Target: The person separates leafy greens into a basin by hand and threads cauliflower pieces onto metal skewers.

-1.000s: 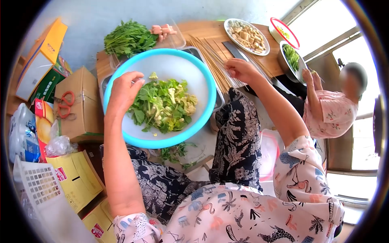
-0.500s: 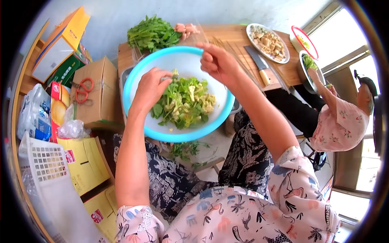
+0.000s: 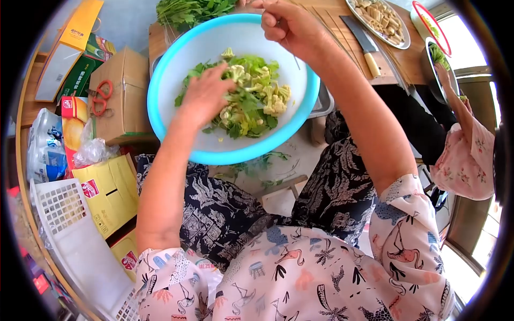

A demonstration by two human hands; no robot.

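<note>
A wide white bowl with a light-blue rim (image 3: 235, 156) holds leafy greens (image 3: 249, 125) and pale cauliflower florets (image 3: 276, 101). My left hand (image 3: 206, 93) is over the left side of this pile, its fingers apart and touching the greens, slightly blurred by motion. At the bowl's upper right rim, my right hand (image 3: 294, 27) is closed with its fingers curled. A thin skewer (image 3: 295, 60) juts down from it over the bowl; the rest of it is hidden in the hand.
On the wooden table lie a knife (image 3: 361, 40), skewers (image 3: 340, 35), a plate of cut pieces (image 3: 380, 21) and a bunch of greens (image 3: 190, 10). Another person's hand (image 3: 443, 75) is at a metal bowl at right. Boxes (image 3: 126, 96) and red scissors (image 3: 101, 97) are at left.
My left hand has moved from a pinch near the bowl's upper left to spread fingers on the pile. The whole view has shifted, with the bowl now higher in it.
</note>
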